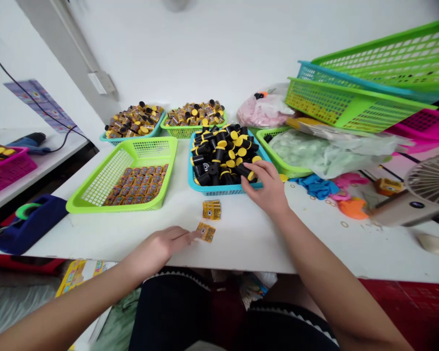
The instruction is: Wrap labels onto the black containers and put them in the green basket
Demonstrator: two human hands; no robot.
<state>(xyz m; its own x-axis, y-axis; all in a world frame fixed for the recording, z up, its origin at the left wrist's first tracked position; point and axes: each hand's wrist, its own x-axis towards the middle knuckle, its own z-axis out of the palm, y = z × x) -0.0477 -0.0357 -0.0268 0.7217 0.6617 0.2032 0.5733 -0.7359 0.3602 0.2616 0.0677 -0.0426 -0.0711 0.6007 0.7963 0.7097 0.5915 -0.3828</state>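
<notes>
My right hand (266, 187) reaches into the blue basket (223, 190) of small black tubes with yellow caps (223, 153), its fingers curled on one tube at the basket's near right corner. My left hand (161, 246) lies on the white table near the front edge, its fingertips pinching a small flat yellow printed label (206, 231). A second folded yellow label piece (211, 209) sits on the table just beyond it, in front of the blue basket.
A green basket (95, 195) at left holds rows of labelled tubes. Two more baskets of finished tubes (135, 119) stand behind. Stacked empty baskets (354, 105), plastic bags, a small fan (424, 190) and scraps crowd the right. A tape dispenser (29, 219) sits at the far left.
</notes>
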